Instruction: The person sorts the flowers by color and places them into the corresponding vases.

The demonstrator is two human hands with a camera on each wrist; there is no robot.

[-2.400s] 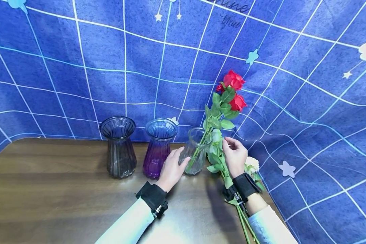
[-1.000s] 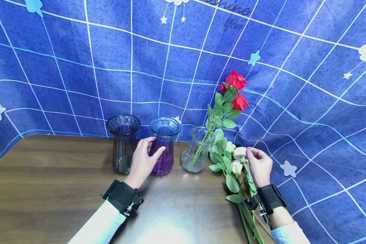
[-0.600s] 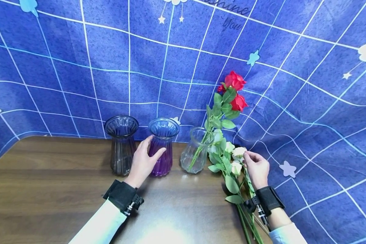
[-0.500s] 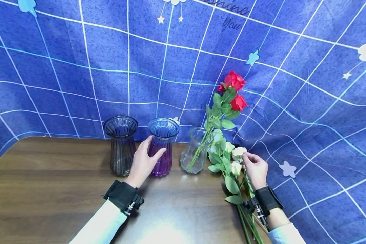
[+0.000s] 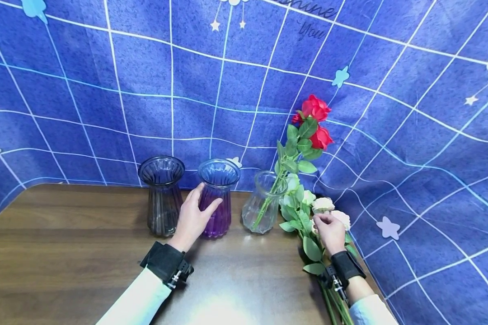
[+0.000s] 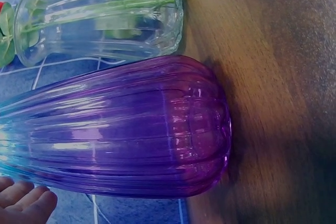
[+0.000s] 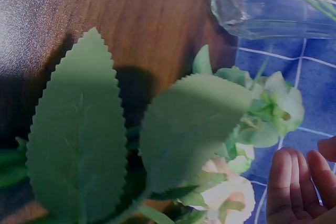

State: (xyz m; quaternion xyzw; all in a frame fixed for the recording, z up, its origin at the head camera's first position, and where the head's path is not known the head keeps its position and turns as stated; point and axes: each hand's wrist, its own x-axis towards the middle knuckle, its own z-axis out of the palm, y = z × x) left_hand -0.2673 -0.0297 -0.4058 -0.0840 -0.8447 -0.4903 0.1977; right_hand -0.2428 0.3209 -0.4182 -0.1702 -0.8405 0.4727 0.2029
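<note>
My left hand (image 5: 195, 216) is at the left side of a ribbed blue-and-purple glass vase (image 5: 215, 212), thumb across its front and fingertips beside its upper body. The same purple vase (image 6: 121, 129) fills much of the left wrist view. My right hand (image 5: 330, 232) hovers over a pile of artificial white and pale-pink roses (image 5: 323, 204) at the table's right. In the right wrist view the fingers (image 7: 283, 182) are fairly straight, the thumb apart from them, beside the blooms and large green leaves (image 7: 79, 135). Red roses (image 5: 315, 108) stand leaning in a clear glass vase (image 5: 260, 214).
A dark grey ribbed glass vase (image 5: 161, 207) stands left of the purple one. Behind the wooden table (image 5: 65, 253) hangs a blue gridded cloth (image 5: 146, 113). Green rose stems (image 5: 333, 300) run toward the table's front right edge.
My left hand has moved left from the clear vase to the purple one. My right hand went from the greenish roses rightward, then slightly back left and down over the pale roses.
</note>
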